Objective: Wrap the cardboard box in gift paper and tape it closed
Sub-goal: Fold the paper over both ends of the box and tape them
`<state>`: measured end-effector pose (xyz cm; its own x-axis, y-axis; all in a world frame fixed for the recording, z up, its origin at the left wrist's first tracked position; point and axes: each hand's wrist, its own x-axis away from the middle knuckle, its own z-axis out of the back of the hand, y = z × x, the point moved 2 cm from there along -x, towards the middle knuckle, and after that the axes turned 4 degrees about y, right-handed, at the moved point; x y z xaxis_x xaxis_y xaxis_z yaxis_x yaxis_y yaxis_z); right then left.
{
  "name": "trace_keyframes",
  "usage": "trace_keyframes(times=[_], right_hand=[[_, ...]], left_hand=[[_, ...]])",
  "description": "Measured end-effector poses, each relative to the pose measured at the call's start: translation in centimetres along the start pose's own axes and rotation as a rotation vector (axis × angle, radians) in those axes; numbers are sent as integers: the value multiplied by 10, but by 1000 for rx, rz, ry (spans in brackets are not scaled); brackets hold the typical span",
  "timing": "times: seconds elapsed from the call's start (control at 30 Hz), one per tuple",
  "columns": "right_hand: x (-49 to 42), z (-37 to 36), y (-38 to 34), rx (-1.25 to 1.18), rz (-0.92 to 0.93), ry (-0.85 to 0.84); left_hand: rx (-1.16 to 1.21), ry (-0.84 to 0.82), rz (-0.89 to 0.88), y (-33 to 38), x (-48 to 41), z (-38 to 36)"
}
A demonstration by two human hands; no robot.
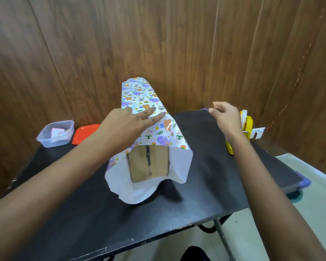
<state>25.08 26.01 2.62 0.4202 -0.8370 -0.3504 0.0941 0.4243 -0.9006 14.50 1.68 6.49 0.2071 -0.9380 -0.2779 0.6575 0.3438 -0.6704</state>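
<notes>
Place: your small indoor wrapping corner, home or office unclear.
Walls: wood panels (68, 53) behind the table (224, 176).
Floor (318, 204): pale, below the table.
Supplies: tape dispenser (248, 125) at the table's right edge.

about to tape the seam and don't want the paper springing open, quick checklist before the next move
1. Paper pinned on top: the left hand presses flat on the gift paper over the box: ok.
2. Tape strip ready: the right hand has its fingers curled and no strip is plainly visible: cannot tell.
3. Dispenser within reach: the yellow tape dispenser sits just beyond the right hand: ok.
4. Top seam taped: no tape can be made out there: cannot tell.
5. Near end closed: the cardboard box shows through the open paper end: not ok.
</notes>
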Motion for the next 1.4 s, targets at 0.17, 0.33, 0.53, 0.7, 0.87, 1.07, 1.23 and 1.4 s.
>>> trace_keyframes(times=[0.17, 0.33, 0.53, 0.7, 0.87, 1.07, 1.23, 1.4], right_hand=[[-34, 45, 75, 609, -251, 240], [-53, 57, 89, 561, -400, 103], [-62, 57, 84, 475, -463, 118], [-54, 58, 78, 292, -503, 237], [-37, 52, 90, 11, -582, 225], [-17, 40, 107, -363, -680, 272], [-8, 35, 110, -486, -639, 378], [-6, 27, 110, -675, -674, 415]], left_hand=[[25, 118, 35, -6, 6, -13], [16, 106, 59, -6, 6, -22], [35, 127, 35, -6, 6, -21], [72, 168, -34, -7, 4, -19], [95, 169, 9, -6, 6, -19], [145, 188, -2, -7, 5, -27], [222, 222, -18, -7, 4, -28], [239, 260, -9, -7, 4, -28]])
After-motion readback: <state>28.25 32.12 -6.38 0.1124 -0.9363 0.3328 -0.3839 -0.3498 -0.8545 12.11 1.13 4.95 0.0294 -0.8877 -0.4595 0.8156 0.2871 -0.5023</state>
